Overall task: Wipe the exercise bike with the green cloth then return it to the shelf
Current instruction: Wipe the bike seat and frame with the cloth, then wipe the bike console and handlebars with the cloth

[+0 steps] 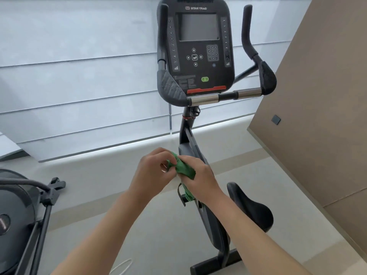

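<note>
At the lower left of my view stands another dark exercise machine [18,215] with a round housing and slanted bars. A white cord [122,266] loops on the pale floor [158,235] at the bottom centre. Pale window blinds [79,76] fill the upper left, and a tan wall panel [321,116] with a small dark switch [275,119] fills the right.

**What stands on the floor beneath me**

The floor [162,235] I am standing on is pale grey, with a lighter beige band crossing it toward two o'clock. My exercise bike [214,225] stands on it at about five o'clock, its black base bar [216,262] flat on the surface. At eight o'clock a second machine [17,215] rests on the same floor, dark and rounded. A thin white loop of cord [121,267] lies at six o'clock, near the bottom edge.
</note>
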The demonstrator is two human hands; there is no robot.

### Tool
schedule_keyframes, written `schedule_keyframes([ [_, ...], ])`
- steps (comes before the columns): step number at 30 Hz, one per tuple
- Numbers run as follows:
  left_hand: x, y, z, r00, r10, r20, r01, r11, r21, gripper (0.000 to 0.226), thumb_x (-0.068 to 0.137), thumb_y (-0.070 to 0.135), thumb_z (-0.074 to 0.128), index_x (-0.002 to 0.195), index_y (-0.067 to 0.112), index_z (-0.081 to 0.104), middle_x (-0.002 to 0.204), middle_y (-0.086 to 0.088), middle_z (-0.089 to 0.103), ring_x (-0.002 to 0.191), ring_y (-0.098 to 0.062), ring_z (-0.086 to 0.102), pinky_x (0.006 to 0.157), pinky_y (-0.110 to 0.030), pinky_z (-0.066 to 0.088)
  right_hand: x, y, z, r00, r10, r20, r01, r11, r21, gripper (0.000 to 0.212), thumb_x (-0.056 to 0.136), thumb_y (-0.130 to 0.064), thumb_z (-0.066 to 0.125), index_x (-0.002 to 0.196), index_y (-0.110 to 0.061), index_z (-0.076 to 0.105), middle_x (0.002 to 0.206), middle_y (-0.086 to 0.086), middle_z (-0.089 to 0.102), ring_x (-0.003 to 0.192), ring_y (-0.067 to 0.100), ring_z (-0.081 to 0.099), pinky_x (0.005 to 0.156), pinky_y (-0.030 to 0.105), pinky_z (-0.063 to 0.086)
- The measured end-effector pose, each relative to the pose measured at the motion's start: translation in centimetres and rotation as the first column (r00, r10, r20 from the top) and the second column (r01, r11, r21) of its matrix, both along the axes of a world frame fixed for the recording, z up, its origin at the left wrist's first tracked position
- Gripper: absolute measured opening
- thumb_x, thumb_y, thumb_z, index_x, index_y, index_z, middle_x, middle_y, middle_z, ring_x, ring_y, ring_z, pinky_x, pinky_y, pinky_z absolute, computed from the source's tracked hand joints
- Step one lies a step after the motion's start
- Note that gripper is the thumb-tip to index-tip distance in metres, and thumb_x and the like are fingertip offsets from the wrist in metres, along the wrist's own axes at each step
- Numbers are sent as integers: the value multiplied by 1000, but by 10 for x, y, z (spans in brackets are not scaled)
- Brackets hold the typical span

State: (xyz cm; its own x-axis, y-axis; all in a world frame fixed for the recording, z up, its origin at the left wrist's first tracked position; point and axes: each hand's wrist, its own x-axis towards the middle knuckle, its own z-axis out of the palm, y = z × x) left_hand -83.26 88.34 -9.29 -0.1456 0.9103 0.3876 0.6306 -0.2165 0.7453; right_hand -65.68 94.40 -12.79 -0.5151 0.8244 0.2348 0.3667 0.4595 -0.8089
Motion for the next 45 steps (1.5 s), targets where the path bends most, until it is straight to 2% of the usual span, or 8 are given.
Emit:
schedule_keyframes([
  [4, -22, -1, 25, 997, -44, -56, 45, 999, 26, 24, 74, -4, 76, 83, 18, 72, 95, 11, 69, 74, -18, 67, 70, -37, 59, -22, -11, 11, 995, -7, -98, 0, 998, -64, 54, 92, -17, 77, 138, -38, 60, 125, -21, 65, 121, 11, 61, 101, 37, 55],
  [9, -36, 3, 52, 991, -65, -121, 72, 996, 58, 24, 71, -3, 74, 78, 19, 68, 93, 12, 69, 72, -16, 64, 68, -32, 57, -36, -11, 16, 984, -7, -178, -10, 995, -95, 59, 90, -21, 79, 142, -34, 53, 129, -10, 63, 121, 19, 63, 98, 40, 57],
  [15, -35, 25, 68, 993, -93, -78, 99, 992, 81, 28, 70, -7, 75, 76, 19, 67, 95, 12, 71, 73, -15, 64, 69, -24, 56, -46, 9, 22, 969, -104, -223, 85, 992, -93, 43, 93, -22, 77, 128, -36, 56, 118, -12, 63, 111, 10, 65, 88, 26, 60],
  [21, -39, 48, 83, 983, -108, -147, 118, 991, 65, 27, 75, -3, 77, 86, 22, 74, 100, 15, 74, 84, -14, 69, 73, -22, 54, -51, 39, 31, 969, -111, -222, 108, 994, -22, 33, 95, -19, 74, 123, -29, 59, 110, -13, 64, 100, 13, 65, 81, 35, 59],
  [26, -48, 58, 93, 996, -19, -90, 31, 991, 127, 37, 85, 0, 76, 110, 27, 74, 108, 14, 74, 82, -20, 70, 72, -29, 55, -51, 62, 39, 961, -108, -255, 115, 993, 12, 34, 95, -11, 71, 124, -24, 59, 107, -12, 64, 97, 14, 66, 83, 40, 59],
  [31, -73, 74, 86, 992, 124, -20, -122, 987, 101, 34, 90, -3, 66, 104, 28, 74, 106, 17, 74, 83, -19, 68, 72, -30, 56, -57, 79, 50, 958, -93, -270, 130, 984, 124, 39, 96, -7, 69, 132, -19, 61, 107, -9, 60, 99, 14, 63, 84, 38, 57],
  [38, -123, 136, 79, 995, 94, 18, -95, 992, 88, 33, 91, -3, 64, 101, 27, 75, 106, 17, 73, 82, -17, 66, 71, -27, 54, -92, 118, 76, 949, -217, -229, 283, 906, 316, 45, 99, -13, 70, 143, -13, 63, 107, -7, 55, 95, 9, 61, 84, 19, 56],
  [45, -180, 197, 77, 997, -53, 58, 51, 998, 41, 35, 91, -3, 63, 100, 29, 76, 105, 19, 72, 83, -16, 64, 72, -26, 53, -142, 152, 96, 886, -442, -138, 460, 802, 382, 46, 98, -15, 70, 144, -15, 63, 103, -6, 50, 87, 9, 56, 80, 10, 49],
])
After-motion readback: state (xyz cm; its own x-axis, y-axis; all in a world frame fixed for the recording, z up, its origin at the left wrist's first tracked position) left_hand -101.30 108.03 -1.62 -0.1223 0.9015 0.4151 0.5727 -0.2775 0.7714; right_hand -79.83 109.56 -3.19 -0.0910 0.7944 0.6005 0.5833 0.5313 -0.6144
